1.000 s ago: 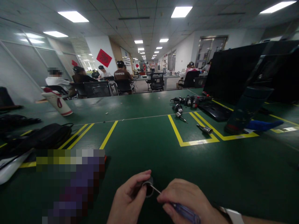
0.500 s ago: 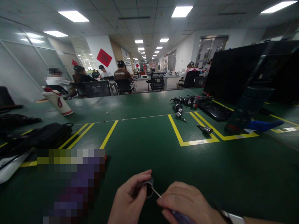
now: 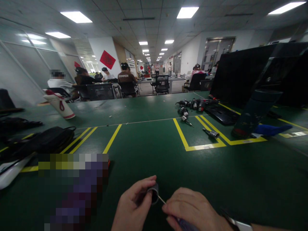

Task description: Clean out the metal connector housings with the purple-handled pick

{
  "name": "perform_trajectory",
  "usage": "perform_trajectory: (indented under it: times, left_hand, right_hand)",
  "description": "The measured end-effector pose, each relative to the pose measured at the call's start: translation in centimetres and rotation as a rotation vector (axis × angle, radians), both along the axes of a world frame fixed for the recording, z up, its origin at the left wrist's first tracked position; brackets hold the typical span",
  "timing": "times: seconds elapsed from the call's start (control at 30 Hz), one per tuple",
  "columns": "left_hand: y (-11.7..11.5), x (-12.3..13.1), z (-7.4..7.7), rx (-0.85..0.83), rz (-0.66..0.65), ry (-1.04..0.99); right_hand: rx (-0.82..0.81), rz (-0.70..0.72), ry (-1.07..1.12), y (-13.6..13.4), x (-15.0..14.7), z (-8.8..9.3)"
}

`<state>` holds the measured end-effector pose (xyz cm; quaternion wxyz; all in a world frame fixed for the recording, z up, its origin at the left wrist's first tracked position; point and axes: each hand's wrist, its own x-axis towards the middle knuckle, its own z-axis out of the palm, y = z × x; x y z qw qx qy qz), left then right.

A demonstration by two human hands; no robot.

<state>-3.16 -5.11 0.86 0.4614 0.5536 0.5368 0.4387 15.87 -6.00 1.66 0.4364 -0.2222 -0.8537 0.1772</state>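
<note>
My left hand [image 3: 133,203] is closed around a short grey hollow cylinder [image 3: 155,193], whose open end faces to the right and toward me. In my right hand [image 3: 192,207] is a screwdriver [image 3: 161,199] with a thin metal shaft and a purplish handle [image 3: 185,224] mostly covered by the palm. The shaft's tip meets the cylinder at its open end; whether it touches the inner wall I cannot tell. Both hands are low over the green table [image 3: 144,150], near its front edge.
A pixelated purple object [image 3: 83,192] lies left of my hands. Metal tool parts [image 3: 211,133] sit inside yellow tape at the right, near a dark bottle [image 3: 256,112] and a black flat device [image 3: 222,115]. A black bag [image 3: 48,139] and a white cup [image 3: 60,104] stand left.
The screwdriver's shaft has shifted slightly at the cylinder's opening, and the cylinder is turned a little. Both hands stay nearly in place.
</note>
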Motion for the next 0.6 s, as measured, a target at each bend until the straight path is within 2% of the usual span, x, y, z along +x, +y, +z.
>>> perform_trajectory:
  times: [0.1,0.2,0.33,0.47,0.6]
  left_hand:
    - [0.2,-0.1,0.2,-0.01,0.026,-0.036]
    - [0.6,0.0,0.6,-0.024,0.12,-0.067]
    - [0.8,-0.1,1.1,-0.062,0.203,-0.07]
    - [0.7,-0.1,1.2,-0.091,0.179,-0.054]
    - [0.9,0.0,1.1,-0.103,0.174,-0.063]
  right_hand:
    - [-0.081,-0.009,0.06,0.0,0.2,0.5]
    - [-0.274,-0.107,0.138,0.1,0.3,0.8]
    - [-0.483,-0.209,0.14,0.3,0.0,-0.3]
    - [-0.555,-0.159,0.057,0.5,-0.2,-1.5]
    - [-0.547,-0.149,0.018,0.7,-0.3,-1.6]
